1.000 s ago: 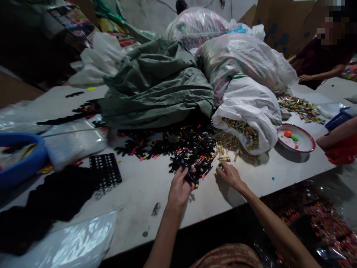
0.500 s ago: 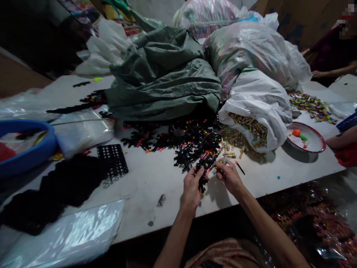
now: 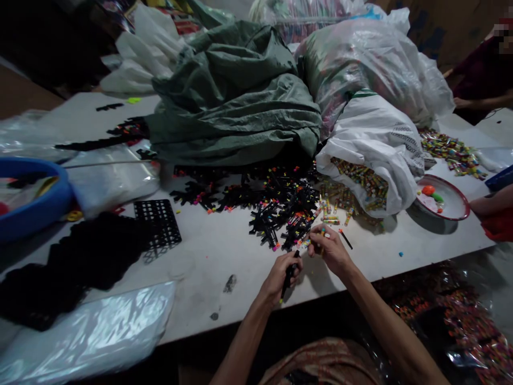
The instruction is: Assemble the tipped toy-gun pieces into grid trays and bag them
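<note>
My left hand is closed around a black plastic piece, which slants down toward the table's front edge with a small yellow tip at its lower end. Close by on the right, my right hand pinches a small yellow tube between thumb and fingers. Beyond both hands spreads a pile of black plastic pieces with pink, orange and yellow tips. Small clear tubes with colourful contents lie beside the pile, below the mouth of a white sack filled with more of them.
A large green sack and a bulging clear bag stand behind. At left are a blue basin, black perforated sheets and flat plastic bags. A red-rimmed plate sits at right; another person's arm is beyond it.
My left hand has turned and drawn down toward the table edge, away from the pile, with the black piece. In my right hand the yellow tube now shows upright. The view shifted slightly.
</note>
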`<action>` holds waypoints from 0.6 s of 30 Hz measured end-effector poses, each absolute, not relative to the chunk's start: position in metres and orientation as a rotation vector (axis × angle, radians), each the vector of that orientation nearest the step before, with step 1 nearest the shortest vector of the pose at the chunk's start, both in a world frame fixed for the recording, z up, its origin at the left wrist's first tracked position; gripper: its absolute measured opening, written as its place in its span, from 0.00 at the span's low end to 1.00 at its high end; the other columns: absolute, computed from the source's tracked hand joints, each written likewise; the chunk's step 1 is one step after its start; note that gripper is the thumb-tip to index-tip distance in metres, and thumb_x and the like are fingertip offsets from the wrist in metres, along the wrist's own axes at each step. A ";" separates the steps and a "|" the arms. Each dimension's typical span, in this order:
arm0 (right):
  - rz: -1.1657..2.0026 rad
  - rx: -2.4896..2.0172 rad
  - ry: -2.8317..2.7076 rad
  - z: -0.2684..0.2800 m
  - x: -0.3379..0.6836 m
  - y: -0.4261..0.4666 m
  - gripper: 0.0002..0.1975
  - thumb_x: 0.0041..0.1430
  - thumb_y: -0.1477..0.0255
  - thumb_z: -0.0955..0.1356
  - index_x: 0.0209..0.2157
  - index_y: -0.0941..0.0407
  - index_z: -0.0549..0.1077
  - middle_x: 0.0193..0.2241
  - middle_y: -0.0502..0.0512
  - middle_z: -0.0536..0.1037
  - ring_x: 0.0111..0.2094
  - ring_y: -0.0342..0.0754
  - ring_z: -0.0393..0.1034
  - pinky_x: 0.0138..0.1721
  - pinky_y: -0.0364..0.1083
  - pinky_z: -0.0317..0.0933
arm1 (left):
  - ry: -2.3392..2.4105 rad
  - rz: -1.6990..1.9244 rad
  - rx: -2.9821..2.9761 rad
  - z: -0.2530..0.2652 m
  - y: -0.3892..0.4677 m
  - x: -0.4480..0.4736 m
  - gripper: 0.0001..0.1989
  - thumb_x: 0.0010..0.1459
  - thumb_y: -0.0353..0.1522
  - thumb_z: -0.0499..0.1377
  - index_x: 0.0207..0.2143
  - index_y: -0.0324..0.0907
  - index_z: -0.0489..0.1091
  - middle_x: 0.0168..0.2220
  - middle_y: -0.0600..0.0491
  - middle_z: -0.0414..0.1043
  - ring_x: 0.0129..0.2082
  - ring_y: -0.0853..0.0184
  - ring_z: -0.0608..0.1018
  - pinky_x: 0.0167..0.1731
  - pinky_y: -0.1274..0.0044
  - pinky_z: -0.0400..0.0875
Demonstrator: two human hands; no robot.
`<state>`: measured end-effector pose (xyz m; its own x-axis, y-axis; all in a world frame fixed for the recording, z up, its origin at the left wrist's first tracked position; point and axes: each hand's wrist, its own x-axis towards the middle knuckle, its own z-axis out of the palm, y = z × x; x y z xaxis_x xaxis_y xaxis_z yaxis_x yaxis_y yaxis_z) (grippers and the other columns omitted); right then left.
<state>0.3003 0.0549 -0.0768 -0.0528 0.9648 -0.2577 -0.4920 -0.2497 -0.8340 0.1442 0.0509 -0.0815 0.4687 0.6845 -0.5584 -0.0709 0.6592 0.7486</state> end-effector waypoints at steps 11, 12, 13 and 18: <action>1.748 -0.968 -0.832 -0.069 0.308 0.053 0.08 0.51 0.69 0.70 0.32 0.56 0.69 0.26 0.49 0.74 0.20 0.41 0.69 0.20 0.40 0.61 | 0.721 0.416 0.573 -0.085 0.049 0.136 0.08 0.47 0.34 0.55 0.30 0.39 0.65 0.20 0.59 0.56 0.15 0.78 0.53 0.13 0.83 0.47; 1.752 -0.973 -0.851 -0.069 0.309 0.053 0.08 0.51 0.69 0.69 0.33 0.57 0.69 0.26 0.49 0.74 0.21 0.41 0.70 0.21 0.40 0.62 | 0.718 0.401 0.584 -0.086 0.050 0.135 0.08 0.47 0.34 0.55 0.30 0.39 0.65 0.20 0.59 0.57 0.15 0.78 0.53 0.13 0.83 0.48; 1.756 -0.978 -0.879 -0.069 0.310 0.053 0.08 0.52 0.69 0.69 0.33 0.57 0.69 0.27 0.49 0.74 0.22 0.42 0.70 0.22 0.41 0.63 | 0.715 0.386 0.598 -0.088 0.050 0.133 0.08 0.47 0.34 0.55 0.30 0.39 0.65 0.20 0.59 0.57 0.15 0.78 0.53 0.13 0.83 0.48; 1.779 -0.972 -1.022 -0.066 0.316 0.050 0.08 0.54 0.69 0.69 0.35 0.58 0.70 0.30 0.51 0.74 0.27 0.45 0.73 0.26 0.43 0.67 | 0.703 0.333 0.627 -0.089 0.050 0.130 0.10 0.47 0.34 0.54 0.33 0.39 0.65 0.20 0.60 0.57 0.15 0.78 0.53 0.13 0.83 0.46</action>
<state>0.3156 0.0501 -0.0659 -0.3424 0.9164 -0.2072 -0.2824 -0.3107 -0.9076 0.1300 0.0504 -0.0894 0.7217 0.4826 -0.4962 -0.0773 0.7686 0.6351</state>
